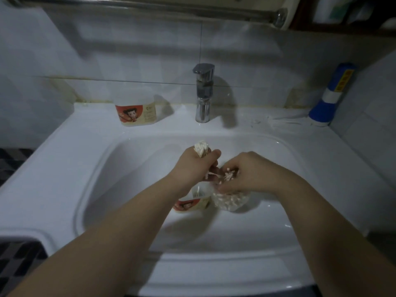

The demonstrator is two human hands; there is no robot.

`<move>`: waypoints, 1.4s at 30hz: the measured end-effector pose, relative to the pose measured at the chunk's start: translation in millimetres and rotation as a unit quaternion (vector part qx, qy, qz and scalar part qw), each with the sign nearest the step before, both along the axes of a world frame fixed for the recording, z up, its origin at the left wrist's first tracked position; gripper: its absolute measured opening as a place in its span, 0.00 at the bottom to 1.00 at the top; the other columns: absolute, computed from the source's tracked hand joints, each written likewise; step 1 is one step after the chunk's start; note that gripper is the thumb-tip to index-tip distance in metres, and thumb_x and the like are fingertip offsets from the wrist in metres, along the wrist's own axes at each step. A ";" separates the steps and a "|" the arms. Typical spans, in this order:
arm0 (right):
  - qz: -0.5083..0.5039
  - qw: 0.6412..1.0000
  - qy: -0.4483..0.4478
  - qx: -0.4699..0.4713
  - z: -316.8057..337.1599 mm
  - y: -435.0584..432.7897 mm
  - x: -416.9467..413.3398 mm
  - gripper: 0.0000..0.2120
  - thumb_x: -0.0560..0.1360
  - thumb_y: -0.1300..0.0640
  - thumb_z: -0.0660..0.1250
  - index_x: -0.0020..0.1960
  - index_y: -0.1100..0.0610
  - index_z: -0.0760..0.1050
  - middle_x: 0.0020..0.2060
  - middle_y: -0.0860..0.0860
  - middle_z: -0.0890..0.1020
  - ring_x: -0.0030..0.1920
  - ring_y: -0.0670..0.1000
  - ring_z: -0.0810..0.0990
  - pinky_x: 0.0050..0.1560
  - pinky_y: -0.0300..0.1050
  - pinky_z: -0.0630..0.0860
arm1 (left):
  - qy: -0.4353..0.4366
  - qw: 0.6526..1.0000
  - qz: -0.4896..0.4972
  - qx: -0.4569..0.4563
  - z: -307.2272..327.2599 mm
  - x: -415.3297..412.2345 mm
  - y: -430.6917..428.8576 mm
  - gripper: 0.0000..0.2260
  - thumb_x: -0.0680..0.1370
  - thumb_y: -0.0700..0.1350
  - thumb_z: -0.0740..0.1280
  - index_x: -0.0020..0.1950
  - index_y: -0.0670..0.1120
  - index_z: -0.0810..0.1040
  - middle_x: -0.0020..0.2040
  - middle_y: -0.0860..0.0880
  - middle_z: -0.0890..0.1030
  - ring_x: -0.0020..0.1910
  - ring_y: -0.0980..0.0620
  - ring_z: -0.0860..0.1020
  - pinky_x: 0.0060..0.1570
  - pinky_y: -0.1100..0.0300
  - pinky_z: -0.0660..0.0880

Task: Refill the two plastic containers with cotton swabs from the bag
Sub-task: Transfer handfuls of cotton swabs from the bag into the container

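Left hand clenched round swab bundle, in front of faucet. Right hand grips bag at its mouth. Open container sits under the left wrist; second container left of faucet. Best to square the tips and lower the bundle upright.

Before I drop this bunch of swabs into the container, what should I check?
1. Grip on the swab bundle: ok, the left hand has its fingers curled round it.
2. The container in the basin upright: ok, though the left wrist hides part of its mouth.
3. The bag held steady: ok, the right hand grips its mouth.
4. No stray swabs: not ok, a few stick out loose between the hands.
5. The second container on the ledge by the faucet open: cannot tell.
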State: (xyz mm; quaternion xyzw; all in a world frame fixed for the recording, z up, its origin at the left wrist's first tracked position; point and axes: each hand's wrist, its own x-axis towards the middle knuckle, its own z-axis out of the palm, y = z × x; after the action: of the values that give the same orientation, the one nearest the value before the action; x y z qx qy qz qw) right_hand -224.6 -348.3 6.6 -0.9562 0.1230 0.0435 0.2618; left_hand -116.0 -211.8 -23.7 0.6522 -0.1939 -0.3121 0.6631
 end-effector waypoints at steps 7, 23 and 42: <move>0.005 0.998 -0.055 -0.030 -3.8 5.8 8.8 0.05 0.71 0.52 0.76 0.37 0.45 0.85 0.28 0.42 0.81 0.30 0.40 0.77 0.31 0.32 0.69 | -0.054 0.998 0.014 0.009 -4.2 4.7 -0.6 0.11 0.80 0.43 0.70 0.39 0.42 0.76 0.31 0.47 0.78 0.31 0.49 0.80 0.35 0.56 0.79; -0.127 0.910 -0.230 0.320 3.4 -5.1 9.1 0.05 0.73 0.70 0.73 0.47 0.64 0.84 0.38 0.62 0.86 0.36 0.57 0.86 0.44 0.45 0.84 | -0.119 0.986 -0.114 -0.010 -4.9 1.1 5.8 0.10 0.84 0.47 0.64 0.49 0.42 0.80 0.47 0.46 0.87 0.48 0.50 0.87 0.37 0.57 0.81; -0.156 0.905 -0.263 0.295 -13.9 -5.2 21.2 0.02 0.74 0.59 0.75 0.44 0.54 0.84 0.35 0.56 0.86 0.35 0.58 0.87 0.44 0.56 0.85 | -0.146 0.980 -0.133 0.033 -4.8 -0.6 6.5 0.10 0.84 0.42 0.63 0.43 0.43 0.76 0.34 0.50 0.77 0.31 0.51 0.72 0.33 0.57 0.73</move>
State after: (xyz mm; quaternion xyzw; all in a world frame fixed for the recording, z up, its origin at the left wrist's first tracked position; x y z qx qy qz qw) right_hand -203.4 -353.5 -7.4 -0.7804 0.1790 -0.2170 0.5585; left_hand -116.6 -205.3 -28.5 0.6805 -0.3632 -0.3056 0.5583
